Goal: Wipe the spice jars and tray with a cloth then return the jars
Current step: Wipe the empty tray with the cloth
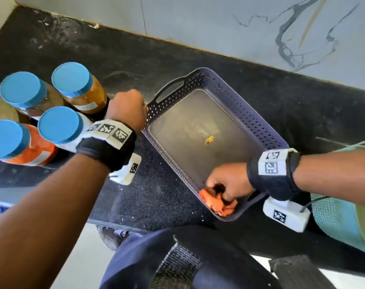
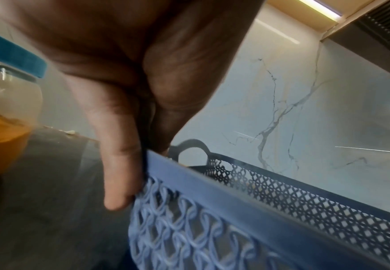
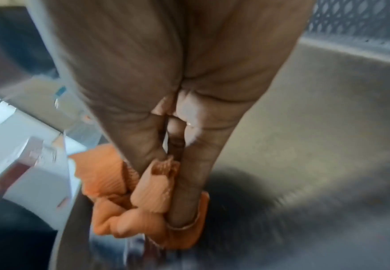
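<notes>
A grey-blue perforated tray [image 1: 258, 124] lies empty on the black counter, with a small yellow speck [image 1: 209, 140] on its floor. My left hand [image 1: 128, 110] grips the tray's left rim [image 2: 189, 175], thumb on the outer wall and fingers over the edge. My right hand [image 1: 227, 182] holds a bunched orange cloth [image 1: 217, 203] pressed into the tray's near corner; the right wrist view shows the cloth [image 3: 143, 197] pinched in the fingers. Several blue-lidded spice jars [image 1: 71, 80] stand on the counter left of the tray.
The marble wall [image 1: 240, 28] runs behind the counter. A green and blue mesh item [image 1: 344, 215] sits at the right edge. The counter's front edge is just below the tray, with dark clothing beneath it.
</notes>
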Available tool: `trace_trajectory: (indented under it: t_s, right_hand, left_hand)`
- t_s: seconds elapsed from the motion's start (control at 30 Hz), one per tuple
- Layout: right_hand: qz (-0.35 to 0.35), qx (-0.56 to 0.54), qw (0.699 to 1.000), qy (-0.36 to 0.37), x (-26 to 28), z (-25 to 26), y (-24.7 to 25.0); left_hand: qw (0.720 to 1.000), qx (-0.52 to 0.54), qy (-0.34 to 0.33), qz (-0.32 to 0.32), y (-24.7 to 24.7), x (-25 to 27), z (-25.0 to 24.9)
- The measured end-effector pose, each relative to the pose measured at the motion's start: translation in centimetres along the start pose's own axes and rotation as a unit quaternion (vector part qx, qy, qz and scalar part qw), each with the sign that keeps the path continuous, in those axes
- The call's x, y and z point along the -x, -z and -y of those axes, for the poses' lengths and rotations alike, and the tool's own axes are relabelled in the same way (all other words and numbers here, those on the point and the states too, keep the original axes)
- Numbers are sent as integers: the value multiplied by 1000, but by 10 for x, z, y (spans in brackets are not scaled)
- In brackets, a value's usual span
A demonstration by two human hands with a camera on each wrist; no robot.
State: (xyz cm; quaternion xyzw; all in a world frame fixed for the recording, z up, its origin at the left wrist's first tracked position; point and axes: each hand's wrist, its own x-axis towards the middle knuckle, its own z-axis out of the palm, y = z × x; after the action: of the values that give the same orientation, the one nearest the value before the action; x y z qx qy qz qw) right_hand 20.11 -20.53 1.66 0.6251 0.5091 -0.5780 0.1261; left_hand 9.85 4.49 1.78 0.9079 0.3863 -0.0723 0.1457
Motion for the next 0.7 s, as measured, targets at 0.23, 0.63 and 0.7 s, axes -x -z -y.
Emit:
trace_trajectory:
  t_s: [0.23,0.63,0.7]
  right_hand:
    - [-326,-48,944,9,-47,22,82]
    - [-38,101,993,50,-11,35,-5]
    - [-27,148,984,91,-9,31,-3]
  left_hand:
    - [994,71,66,54,-2,22,2]
    - [976,162,125,76,-32,32,-22]
    - [980,142,111,81,-32,30,-22]
